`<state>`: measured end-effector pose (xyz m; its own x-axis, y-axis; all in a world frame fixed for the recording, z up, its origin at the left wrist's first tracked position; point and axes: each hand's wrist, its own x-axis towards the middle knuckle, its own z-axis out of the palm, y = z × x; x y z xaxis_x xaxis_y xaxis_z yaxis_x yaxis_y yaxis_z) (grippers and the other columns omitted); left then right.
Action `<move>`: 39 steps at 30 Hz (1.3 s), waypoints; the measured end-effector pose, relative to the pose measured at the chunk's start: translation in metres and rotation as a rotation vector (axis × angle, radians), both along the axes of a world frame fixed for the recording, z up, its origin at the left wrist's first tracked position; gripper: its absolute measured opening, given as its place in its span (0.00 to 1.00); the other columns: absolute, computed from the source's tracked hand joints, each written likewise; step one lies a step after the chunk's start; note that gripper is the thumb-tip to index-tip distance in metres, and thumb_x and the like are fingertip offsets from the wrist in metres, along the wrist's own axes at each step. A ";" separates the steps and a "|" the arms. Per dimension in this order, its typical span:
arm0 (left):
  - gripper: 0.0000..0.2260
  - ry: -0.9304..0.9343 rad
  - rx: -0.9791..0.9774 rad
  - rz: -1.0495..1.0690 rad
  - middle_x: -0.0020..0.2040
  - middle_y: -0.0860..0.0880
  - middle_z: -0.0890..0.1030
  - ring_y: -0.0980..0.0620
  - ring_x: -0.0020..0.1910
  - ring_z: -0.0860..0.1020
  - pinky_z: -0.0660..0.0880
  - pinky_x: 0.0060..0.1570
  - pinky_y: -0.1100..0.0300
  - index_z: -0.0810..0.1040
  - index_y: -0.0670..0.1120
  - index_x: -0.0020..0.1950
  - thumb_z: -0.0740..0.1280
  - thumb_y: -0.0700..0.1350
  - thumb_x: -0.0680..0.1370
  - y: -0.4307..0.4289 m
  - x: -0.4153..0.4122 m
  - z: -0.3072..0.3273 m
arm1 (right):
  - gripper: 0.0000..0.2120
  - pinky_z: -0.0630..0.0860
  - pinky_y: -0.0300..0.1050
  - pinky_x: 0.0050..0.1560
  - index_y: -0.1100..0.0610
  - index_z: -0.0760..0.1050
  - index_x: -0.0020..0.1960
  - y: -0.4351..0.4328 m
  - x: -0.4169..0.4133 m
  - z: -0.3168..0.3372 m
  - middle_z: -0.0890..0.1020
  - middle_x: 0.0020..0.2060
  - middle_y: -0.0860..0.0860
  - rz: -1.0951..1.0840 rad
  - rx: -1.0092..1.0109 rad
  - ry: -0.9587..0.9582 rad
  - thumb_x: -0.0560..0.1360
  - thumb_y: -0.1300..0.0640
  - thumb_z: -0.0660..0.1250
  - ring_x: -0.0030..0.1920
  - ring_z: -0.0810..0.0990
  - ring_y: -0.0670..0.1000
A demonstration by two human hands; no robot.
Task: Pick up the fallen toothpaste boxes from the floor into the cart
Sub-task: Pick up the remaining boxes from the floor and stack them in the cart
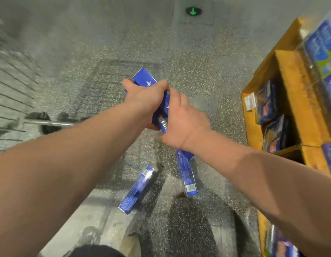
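Observation:
My left hand (144,97) is closed around a stack of blue toothpaste boxes (145,76) held out in front of me above the floor. My right hand (181,119) presses against the same stack from the right, its fingers on the boxes' side. Two more blue toothpaste boxes lie on the speckled floor below my hands: one (136,190) to the left, one (186,175) under my right wrist. The wire cart (14,86) stands at the left edge, its wheel (44,123) near my left forearm. The picture is blurred by motion.
Yellow shelving (290,101) with blue packaged goods runs along the right side. A green floor marker (193,11) sits far ahead. Grey speckled floor (207,52) spreads between the cart and the shelf. My dark shoe (98,251) shows at the bottom.

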<state>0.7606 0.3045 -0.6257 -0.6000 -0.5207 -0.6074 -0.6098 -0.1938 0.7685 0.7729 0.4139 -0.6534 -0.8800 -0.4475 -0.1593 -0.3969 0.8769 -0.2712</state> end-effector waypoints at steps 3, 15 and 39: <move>0.30 0.002 0.016 0.049 0.42 0.42 0.81 0.44 0.26 0.78 0.76 0.27 0.37 0.59 0.53 0.62 0.73 0.47 0.68 -0.021 0.001 0.108 | 0.50 0.67 0.51 0.44 0.56 0.54 0.73 -0.017 -0.002 0.105 0.68 0.63 0.55 0.085 0.015 0.061 0.63 0.42 0.79 0.57 0.78 0.60; 0.33 0.084 -0.123 0.272 0.49 0.41 0.81 0.44 0.26 0.80 0.78 0.25 0.40 0.57 0.52 0.65 0.75 0.46 0.69 -0.140 0.098 0.487 | 0.50 0.73 0.53 0.47 0.57 0.49 0.77 -0.131 0.060 0.472 0.70 0.62 0.55 0.381 -0.066 0.261 0.68 0.43 0.75 0.60 0.77 0.61; 0.32 -0.076 -0.333 0.519 0.52 0.41 0.78 0.38 0.35 0.84 0.81 0.28 0.37 0.61 0.50 0.62 0.76 0.55 0.68 -0.468 0.217 0.535 | 0.42 0.67 0.50 0.43 0.59 0.58 0.68 -0.475 0.137 0.527 0.73 0.63 0.56 0.727 0.004 0.199 0.68 0.39 0.76 0.59 0.79 0.60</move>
